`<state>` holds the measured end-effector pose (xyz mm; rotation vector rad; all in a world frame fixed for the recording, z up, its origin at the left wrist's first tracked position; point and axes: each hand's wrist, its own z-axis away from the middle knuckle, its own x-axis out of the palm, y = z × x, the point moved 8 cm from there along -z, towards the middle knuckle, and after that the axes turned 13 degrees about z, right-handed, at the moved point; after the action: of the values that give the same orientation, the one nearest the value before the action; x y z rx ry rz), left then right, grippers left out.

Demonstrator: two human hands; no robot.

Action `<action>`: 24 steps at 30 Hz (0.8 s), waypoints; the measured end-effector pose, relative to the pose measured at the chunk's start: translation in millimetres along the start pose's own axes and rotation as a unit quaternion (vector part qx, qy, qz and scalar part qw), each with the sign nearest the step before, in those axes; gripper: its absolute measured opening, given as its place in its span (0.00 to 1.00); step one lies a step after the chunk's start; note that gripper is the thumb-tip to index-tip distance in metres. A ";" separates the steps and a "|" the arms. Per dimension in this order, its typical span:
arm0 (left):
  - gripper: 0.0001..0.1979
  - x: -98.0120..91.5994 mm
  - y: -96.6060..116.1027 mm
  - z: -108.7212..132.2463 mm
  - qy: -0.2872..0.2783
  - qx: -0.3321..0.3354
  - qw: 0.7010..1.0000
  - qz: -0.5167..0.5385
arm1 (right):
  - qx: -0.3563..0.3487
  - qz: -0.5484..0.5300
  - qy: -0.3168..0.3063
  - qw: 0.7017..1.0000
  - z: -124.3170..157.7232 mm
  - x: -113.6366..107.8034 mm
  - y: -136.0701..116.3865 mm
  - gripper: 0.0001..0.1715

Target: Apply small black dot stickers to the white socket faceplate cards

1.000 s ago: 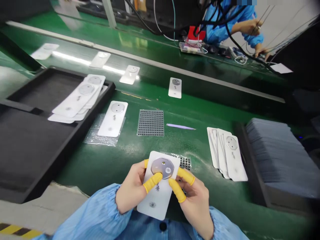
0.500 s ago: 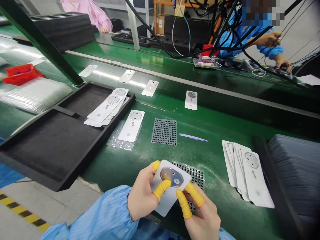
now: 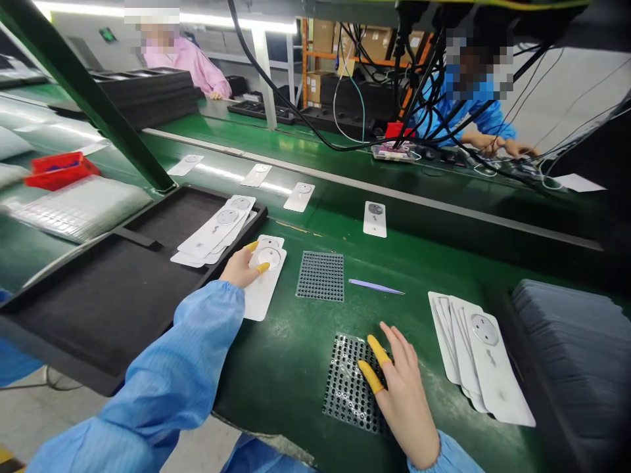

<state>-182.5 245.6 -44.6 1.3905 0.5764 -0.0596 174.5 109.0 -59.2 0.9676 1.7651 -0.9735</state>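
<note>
My left hand (image 3: 241, 266) is closed on the left edge of a white phone back cover (image 3: 261, 295). Its thumb, in a yellow finger cot, presses near the round camera ring. That cover overlaps another white cover (image 3: 277, 242) on the green bench. My right hand (image 3: 397, 381) is open, fingers spread, holding nothing. Two of its fingers wear yellow cots and hover over or touch a sheet of black dots (image 3: 348, 374); contact is hard to tell. A second dotted sheet (image 3: 320, 276) and purple tweezers (image 3: 377, 286) lie beyond it.
A black tray (image 3: 83, 309) with stacked covers (image 3: 217, 230) stands left. More covers (image 3: 493, 368) lie fanned at right beside a grey stack (image 3: 572, 355). Several single covers (image 3: 375, 219) lie farther back. Cables (image 3: 320, 135) hang ahead; two people work across the bench.
My left hand has carried the cover left and forward onto the other cover. My right hand has let go of it and spread over the near dotted sheet. The view has tilted up.
</note>
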 end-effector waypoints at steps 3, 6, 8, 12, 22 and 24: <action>0.30 -9.7 -10.8 -8.8 0.021 -0.001 1.000 -0.006 | -0.004 -0.001 0.012 1.000 9.2 8.4 7.8 0.12; 0.30 -16.3 -2.0 16.9 0.046 0.029 0.999 0.002 | -0.002 -0.062 0.025 0.998 7.9 8.0 11.9 0.10; 0.28 -2.1 9.1 53.7 0.020 0.054 0.998 0.023 | 0.030 -0.112 0.028 0.993 3.2 2.7 17.8 0.11; 0.30 80.5 20.7 148.6 -0.190 0.013 0.970 0.152 | 0.116 -0.268 -0.047 0.955 -8.4 -4.5 22.7 0.10; 0.11 163.1 9.3 217.6 -0.285 -0.186 0.877 0.339 | 0.017 -0.153 0.105 0.983 -10.5 -49.9 -3.8 0.18; 0.12 161.8 8.4 218.3 -0.278 -0.182 0.881 0.337 | -0.062 -0.140 0.097 0.983 -5.8 -51.3 -20.2 0.18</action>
<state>35.9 90.2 -89.9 1.0657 -0.3812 0.1983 170.7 95.5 -5.5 0.7697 2.1429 -0.9527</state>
